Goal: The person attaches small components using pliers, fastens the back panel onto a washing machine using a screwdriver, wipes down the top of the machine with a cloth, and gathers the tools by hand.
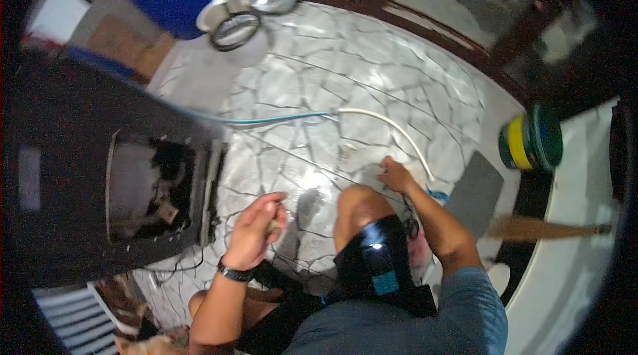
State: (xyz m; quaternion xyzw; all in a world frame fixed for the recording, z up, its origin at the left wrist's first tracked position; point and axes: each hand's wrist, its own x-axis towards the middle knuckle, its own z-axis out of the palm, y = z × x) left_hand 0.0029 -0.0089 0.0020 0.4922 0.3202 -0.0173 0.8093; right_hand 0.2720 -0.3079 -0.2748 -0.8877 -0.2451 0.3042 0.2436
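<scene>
Both hands apart, right near hose

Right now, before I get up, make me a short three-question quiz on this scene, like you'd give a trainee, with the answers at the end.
1. Multiple choice: in the picture, which of the person's hands is nearer the white hose: A, left; B, right?
2. True or false: the green bucket is at the left side of the picture.
3. Fill in the blank: the black wristband is worn on the person's ____ wrist.

Key:
1. B, the right hand.
2. False; the green bucket, which has a yellow patch, is at the right side.
3. Left.
</scene>
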